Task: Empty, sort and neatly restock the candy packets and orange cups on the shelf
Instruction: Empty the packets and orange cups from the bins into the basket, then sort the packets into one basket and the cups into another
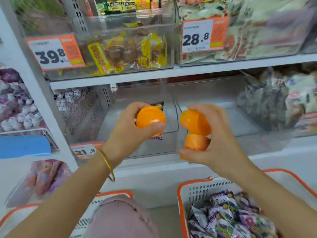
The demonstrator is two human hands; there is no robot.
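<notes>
So the left hand (128, 133) has its fingers curled round one orange cup (151, 120) while the right hand (221, 146) grips two more orange cups (195, 124), all in front of the clear shelf bin (151, 150), and the candy packets (231, 219) sit in the white basket (187, 191) below.

— Orange cups?
— Held up before the clear bin (171, 127). Single orange cup (151, 120) in front of its opening, flat round face toward the camera. Pair of orange cups (195, 121) just right of its right wall, upper one tilted, touching the lower.
— Candy packets (231, 217)?
— Heaped, purple and white, well below the bin, to its right. One purple packet (158, 105) glimpsed behind the single cup.
</notes>
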